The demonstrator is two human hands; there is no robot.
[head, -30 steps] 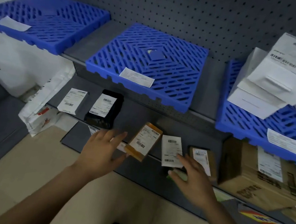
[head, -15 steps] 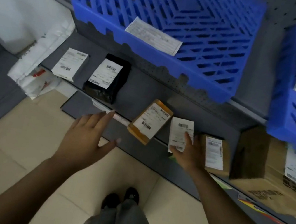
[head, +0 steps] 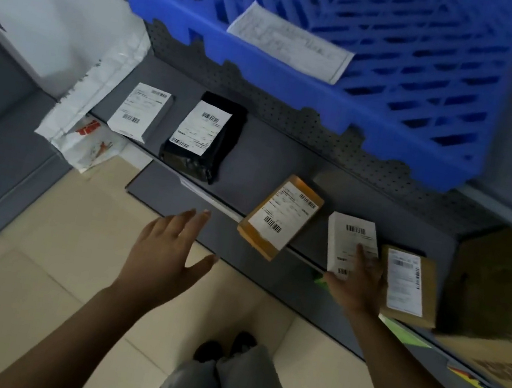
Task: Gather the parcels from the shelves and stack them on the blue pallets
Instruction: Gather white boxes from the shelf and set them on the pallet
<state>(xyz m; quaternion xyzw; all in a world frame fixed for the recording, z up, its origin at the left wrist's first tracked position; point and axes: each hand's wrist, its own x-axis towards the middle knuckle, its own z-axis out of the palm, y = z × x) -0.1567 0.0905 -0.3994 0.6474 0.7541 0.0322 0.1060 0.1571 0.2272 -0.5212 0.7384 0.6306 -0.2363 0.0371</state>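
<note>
Seen from the head camera, looking down, a person stands before a grey shelf (head: 284,178) that carries a row of small parcels. Above the shelf sits a blue pallet (head: 381,89), bare of parcels apart from one paper slip (head: 292,43). The right hand (head: 356,285) rests on the white box (head: 352,244) at the shelf's front edge, a finger laid straight along its label and the thumb at its near corner; whether it has truly gripped the box I cannot tell. The left hand (head: 167,255) hovers just in front of the shelf, fingers spread wide, holding nothing. Left of the white box lies a tan box (head: 281,216), then a black pouch (head: 205,137) and a white parcel (head: 142,112); a brown box (head: 408,285) sits just right of it. All five remain on the shelf, so the gathering looks barely begun here, with every lift and stack still ahead.
</note>
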